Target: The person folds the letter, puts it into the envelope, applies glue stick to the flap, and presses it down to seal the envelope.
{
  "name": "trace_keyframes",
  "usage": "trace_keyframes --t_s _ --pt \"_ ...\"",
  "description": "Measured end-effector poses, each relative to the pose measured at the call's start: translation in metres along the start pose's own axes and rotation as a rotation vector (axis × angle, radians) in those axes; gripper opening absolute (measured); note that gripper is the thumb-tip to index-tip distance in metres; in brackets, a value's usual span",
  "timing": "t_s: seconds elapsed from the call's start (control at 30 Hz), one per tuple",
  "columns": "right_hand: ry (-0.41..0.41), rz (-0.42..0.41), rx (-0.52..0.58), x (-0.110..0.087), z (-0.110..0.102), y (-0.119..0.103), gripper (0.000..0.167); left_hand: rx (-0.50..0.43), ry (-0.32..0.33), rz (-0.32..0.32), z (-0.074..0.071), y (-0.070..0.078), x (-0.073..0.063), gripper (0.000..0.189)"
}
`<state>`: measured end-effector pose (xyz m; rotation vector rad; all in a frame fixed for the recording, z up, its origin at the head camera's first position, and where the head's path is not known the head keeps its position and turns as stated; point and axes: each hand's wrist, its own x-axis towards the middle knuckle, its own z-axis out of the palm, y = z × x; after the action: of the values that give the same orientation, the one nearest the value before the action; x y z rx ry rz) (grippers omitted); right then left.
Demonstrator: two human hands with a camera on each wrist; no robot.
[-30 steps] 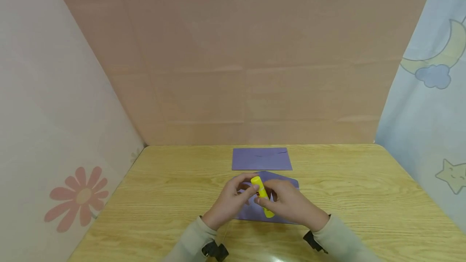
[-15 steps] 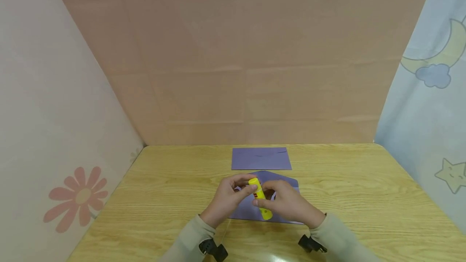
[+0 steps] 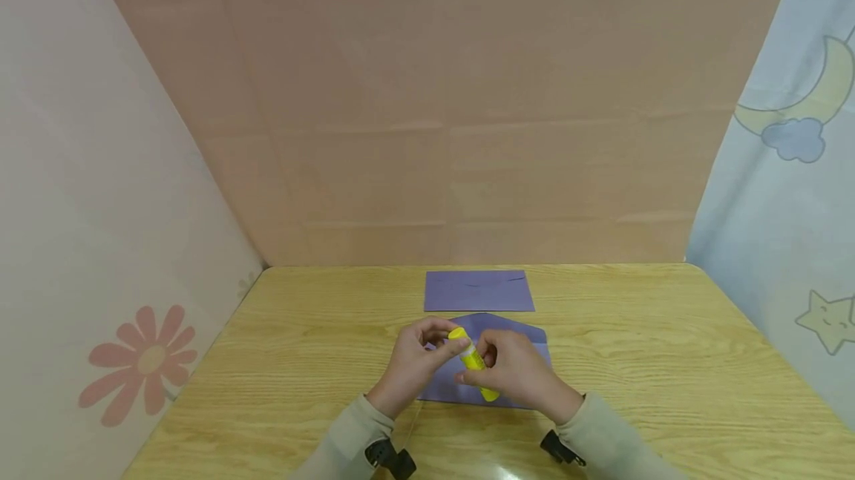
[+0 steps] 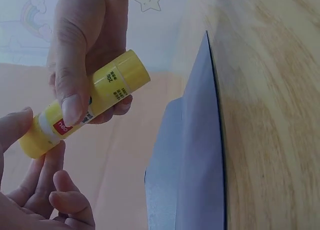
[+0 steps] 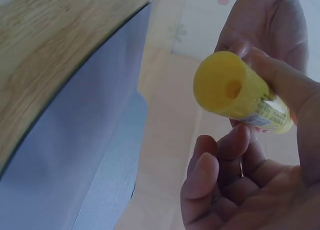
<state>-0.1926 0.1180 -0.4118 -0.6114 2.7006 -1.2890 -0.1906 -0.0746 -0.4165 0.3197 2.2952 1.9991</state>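
Observation:
Both hands hold a yellow glue stick (image 3: 473, 363) tilted above a purple envelope (image 3: 449, 388). My left hand (image 3: 414, 361) pinches the cap end between thumb and fingers. Around the body, near the lower end, curls my right hand (image 3: 524, 375). In the left wrist view the glue stick (image 4: 106, 88) shows a red label and a white band near the cap end. Its round base faces the camera in the right wrist view. The envelope lies on the table with its flap (image 3: 494, 326) unfolded away from me, and the hands partly cover it.
A second purple envelope (image 3: 478, 291), its flap folded down, lies farther back on the wooden table (image 3: 320, 346). A tan cloth (image 3: 441, 131) hangs behind the table. Patterned white sheets (image 3: 795, 228) flank both sides.
The glue stick and both hands have shifted slightly left. My right hand has turned a little around the body, and the stick's printed side has rotated.

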Motion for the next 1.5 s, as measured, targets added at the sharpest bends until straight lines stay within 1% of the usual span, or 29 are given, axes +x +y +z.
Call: trace_keyframes --t_s 0.13,0.23,0.27,0.33,0.4,0.47,0.5,0.57,0.6,0.67,0.73,0.8,0.9,1.0,1.07,1.17,1.23,1.3,1.37,1.43,1.5 --pt "0.003 -0.009 -0.031 0.000 0.001 0.000 0.042 0.006 0.066 -0.030 -0.004 -0.002 0.002 0.034" --pt "-0.004 -0.005 -0.039 0.000 0.001 0.002 0.036 0.087 0.099 -0.030 -0.016 -0.002 0.005 0.036" --pt "-0.006 0.001 -0.038 0.000 0.000 0.003 0.033 0.139 0.097 -0.024 -0.021 -0.003 0.006 0.035" --pt "0.001 0.027 -0.021 0.001 -0.002 0.006 0.030 0.280 0.090 -0.010 -0.034 -0.005 0.008 0.030" --pt "0.025 0.071 -0.006 0.002 -0.003 0.008 0.033 0.442 0.087 0.000 -0.047 -0.007 0.010 0.026" --pt "0.061 0.111 0.004 0.004 -0.005 0.011 0.038 0.620 0.101 0.004 -0.059 -0.010 0.011 0.023" --pt "0.081 0.128 0.006 0.005 -0.006 0.013 0.040 0.693 0.111 -0.002 -0.065 -0.012 0.012 0.023" --pt "0.115 0.145 -0.002 0.006 -0.008 0.016 0.037 0.816 0.129 -0.020 -0.075 -0.015 0.012 0.023" --pt "0.127 0.139 -0.011 0.007 -0.009 0.018 0.034 0.867 0.133 -0.031 -0.080 -0.017 0.013 0.023" --pt "0.147 0.125 -0.023 0.008 -0.010 0.021 0.030 0.935 0.131 -0.067 -0.086 -0.020 0.013 0.022" --pt "0.161 0.119 -0.032 0.009 -0.011 0.024 0.028 0.977 0.116 -0.105 -0.089 -0.024 0.013 0.020" --pt "0.169 0.134 -0.031 0.011 -0.012 0.025 0.029 1.005 0.095 -0.130 -0.091 -0.026 0.013 0.019" --pt "0.183 0.190 -0.004 0.013 -0.014 0.026 0.031 1.022 0.079 -0.151 -0.090 -0.027 0.013 0.021" --pt "0.196 0.227 0.022 0.015 -0.015 0.027 0.031 1.039 0.084 -0.134 -0.086 -0.027 0.012 0.028" --pt "0.200 0.234 0.036 0.017 -0.015 0.027 0.029 1.059 0.096 -0.098 -0.081 -0.025 0.009 0.030" --pt "0.191 0.245 0.058 0.019 -0.015 0.028 0.024 1.076 0.074 -0.018 -0.068 -0.018 0.002 0.030" --pt "0.185 0.253 0.064 0.021 -0.013 0.028 0.021 1.082 0.025 0.031 -0.055 -0.012 -0.005 0.028" --pt "0.187 0.249 0.061 0.023 -0.011 0.028 0.020 1.104 -0.050 0.068 -0.041 -0.007 -0.013 0.027" --pt "0.200 0.233 0.054 0.025 -0.009 0.027 0.019 1.129 -0.129 0.090 -0.026 -0.004 -0.022 0.028" --pt "0.213 0.229 0.045 0.029 -0.006 0.025 0.021 1.169 -0.208 0.076 -0.014 -0.003 -0.028 0.032" --pt "0.222 0.219 0.049 0.032 -0.004 0.024 0.022 1.201 -0.266 0.071 -0.005 -0.003 -0.033 0.035"
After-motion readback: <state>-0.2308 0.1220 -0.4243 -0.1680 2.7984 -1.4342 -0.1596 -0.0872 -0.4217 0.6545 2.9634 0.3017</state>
